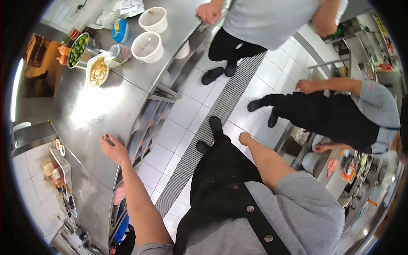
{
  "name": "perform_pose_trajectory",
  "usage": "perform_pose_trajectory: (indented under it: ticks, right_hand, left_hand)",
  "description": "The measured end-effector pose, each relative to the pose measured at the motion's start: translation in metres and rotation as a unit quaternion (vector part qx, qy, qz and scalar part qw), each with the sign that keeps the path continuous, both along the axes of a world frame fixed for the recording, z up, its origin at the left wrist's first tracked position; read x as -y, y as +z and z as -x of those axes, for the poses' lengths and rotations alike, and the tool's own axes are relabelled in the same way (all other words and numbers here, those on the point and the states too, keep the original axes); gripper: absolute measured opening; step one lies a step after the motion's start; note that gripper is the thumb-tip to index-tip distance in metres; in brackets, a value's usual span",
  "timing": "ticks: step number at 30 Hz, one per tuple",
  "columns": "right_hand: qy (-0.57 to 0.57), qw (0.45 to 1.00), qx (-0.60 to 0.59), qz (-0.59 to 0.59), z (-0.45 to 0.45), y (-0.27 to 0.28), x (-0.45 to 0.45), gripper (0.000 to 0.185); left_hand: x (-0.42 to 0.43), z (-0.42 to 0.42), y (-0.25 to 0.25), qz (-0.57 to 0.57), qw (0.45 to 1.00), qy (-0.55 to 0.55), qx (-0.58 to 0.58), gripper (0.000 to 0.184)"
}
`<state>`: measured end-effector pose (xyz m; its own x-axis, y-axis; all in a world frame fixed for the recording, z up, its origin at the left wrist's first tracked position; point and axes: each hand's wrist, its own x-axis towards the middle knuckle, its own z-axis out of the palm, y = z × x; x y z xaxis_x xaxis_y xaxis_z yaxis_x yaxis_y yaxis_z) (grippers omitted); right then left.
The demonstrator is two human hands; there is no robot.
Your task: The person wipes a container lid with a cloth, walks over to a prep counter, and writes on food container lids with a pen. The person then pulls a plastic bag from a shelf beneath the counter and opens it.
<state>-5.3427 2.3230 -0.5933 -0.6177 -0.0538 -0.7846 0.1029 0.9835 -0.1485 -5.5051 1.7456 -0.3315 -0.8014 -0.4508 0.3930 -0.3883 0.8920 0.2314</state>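
My left hand rests on the steel counter near its edge, fingers spread and holding nothing. My right hand hangs at my side above the tiled floor, its fingers curled into a loose fist with nothing showing in it. Farther along the counter, beyond my left hand, stands a white oval dish of food. Beside that dish are a clear plastic bag and a metal pot of limes.
Two lidded white tubs and a blue-and-yellow container stand farther back. One person stands ahead by the counter; another is at the right beside shelves. A drain grate crosses the tiled floor.
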Motion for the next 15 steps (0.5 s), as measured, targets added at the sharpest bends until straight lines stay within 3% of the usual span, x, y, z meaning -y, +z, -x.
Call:
perform_pose_trajectory:
  ticks: [1,4,7,9,14,15]
  right_hand:
    - [0.082,0.996,0.014,-0.014,0.014,-0.002,-0.003,0.022]
    - [0.166,0.986,0.006,0.009,0.061,-0.019,-0.006,0.02]
    - [-0.006,0.995,-0.082,0.052,0.113,-0.042,0.005,0.022]
    - [0.162,0.975,-0.144,0.056,0.147,-0.062,0.011,0.023]
    - [0.267,0.963,-0.011,0.036,0.25,-0.061,0.072,0.025]
    - [-0.151,0.966,0.097,0.187,0.269,-0.039,0.091,0.03]
  left_hand:
    - [-0.001,0.0,0.001,0.003,1.0,-0.002,-0.002,0.041]
    - [0.0,-0.001,-0.003,-0.024,1.0,-0.001,-0.018,0.037]
    - [-0.004,0.0,-0.005,-0.043,0.998,-0.002,-0.049,0.032]
    - [-0.002,-0.006,-0.013,-0.04,0.997,-0.013,-0.066,0.031]
    - [-0.014,-0.003,-0.004,-0.022,0.997,-0.003,-0.076,0.029]
    - [-0.014,0.0,-0.006,-0.034,0.995,-0.024,-0.086,0.029]
